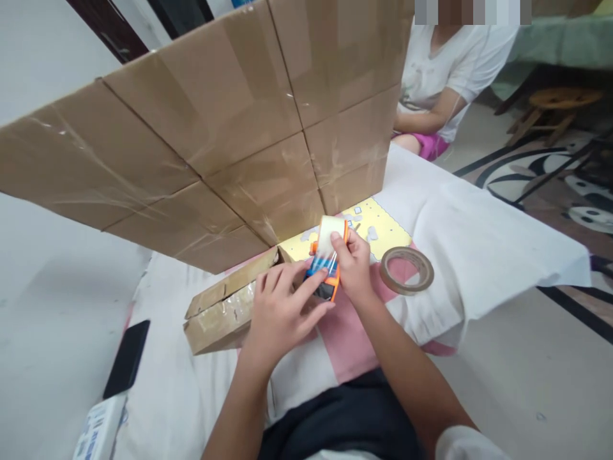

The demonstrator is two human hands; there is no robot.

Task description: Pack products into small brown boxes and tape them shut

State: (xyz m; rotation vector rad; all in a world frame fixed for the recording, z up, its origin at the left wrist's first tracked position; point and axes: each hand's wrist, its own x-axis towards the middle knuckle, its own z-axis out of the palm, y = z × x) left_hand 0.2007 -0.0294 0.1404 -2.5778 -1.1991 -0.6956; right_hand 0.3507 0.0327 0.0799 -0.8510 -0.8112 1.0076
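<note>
A tape dispenser (330,233) with an orange and blue frame and a roll of clear tape is in my right hand (357,268), whose thumb presses on the roll. My left hand (282,306) has its fingers spread, and its index fingertip touches the dispenser's lower part near the blue section. Behind the left hand lies a long cardboard box (218,326), partly covered by that hand. To the right of my right hand, a roll of brown tape (407,271) lies flat on the cloth.
A large taped cardboard panel (249,128) stands upright across the table's far side. White cloth (502,236) covers the table. A dark phone (127,358) and a white package (100,428) lie at left. Another person (431,96) sits beyond the panel's right edge, near a wooden stool (565,99).
</note>
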